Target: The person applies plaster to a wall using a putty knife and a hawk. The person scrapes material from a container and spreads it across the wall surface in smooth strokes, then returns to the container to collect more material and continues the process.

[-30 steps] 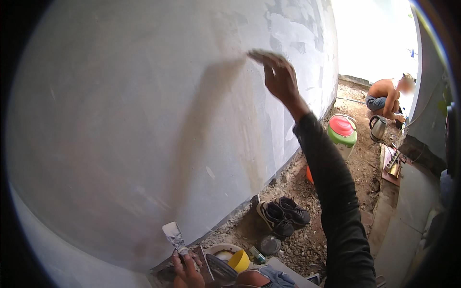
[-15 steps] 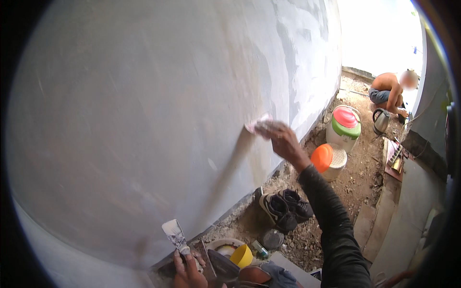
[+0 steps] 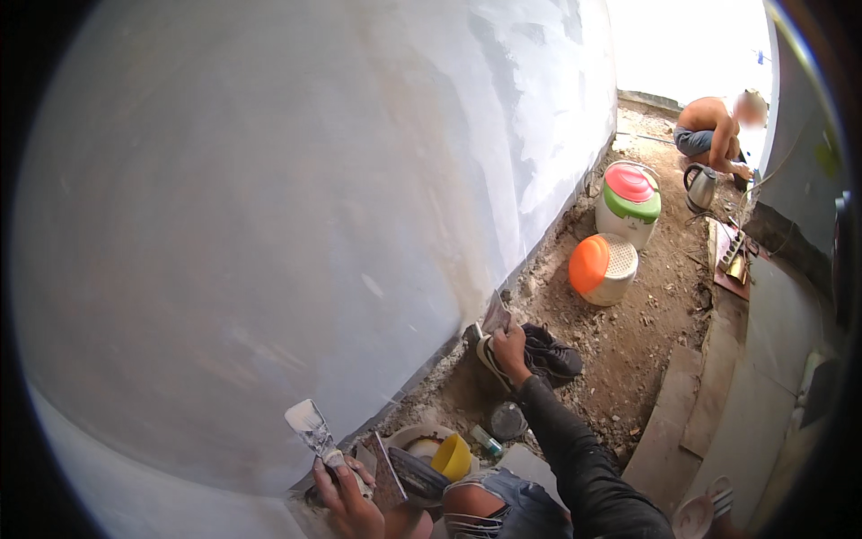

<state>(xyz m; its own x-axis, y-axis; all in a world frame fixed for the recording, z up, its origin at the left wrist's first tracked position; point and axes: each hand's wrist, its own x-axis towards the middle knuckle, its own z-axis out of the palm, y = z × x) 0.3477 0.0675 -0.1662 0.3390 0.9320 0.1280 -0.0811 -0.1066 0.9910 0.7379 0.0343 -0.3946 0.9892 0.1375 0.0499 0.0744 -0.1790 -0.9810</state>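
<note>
My left hand [image 3: 348,499] is closed around the handle of a putty knife [image 3: 311,426], its blade pointing up and smeared with whitish paste. Beside those fingers stands a thin, speckled flat piece [image 3: 384,474]; whether the hand also holds it I cannot tell. My right hand [image 3: 510,349] grips a thin grey-brown sheet that looks like sandpaper [image 3: 496,314], low by the foot of the grey plastered wall [image 3: 269,225]. That hand is in front of a pair of dark shoes [image 3: 552,352] and partly hides them.
A yellow bowl [image 3: 452,458] sits in a pale basin [image 3: 417,435] near my knee. Along the wall stand a bucket with an orange part [image 3: 603,269] and a green-and-red lidded bucket [image 3: 628,205]. Farther off are a kettle [image 3: 699,187] and a crouching person [image 3: 711,135]. Boards [image 3: 669,422] lie right.
My right hand has come off the wall surface and moved down toward the shoes, still gripping the sheet. The view has shifted slightly. My left hand keeps the putty knife.
</note>
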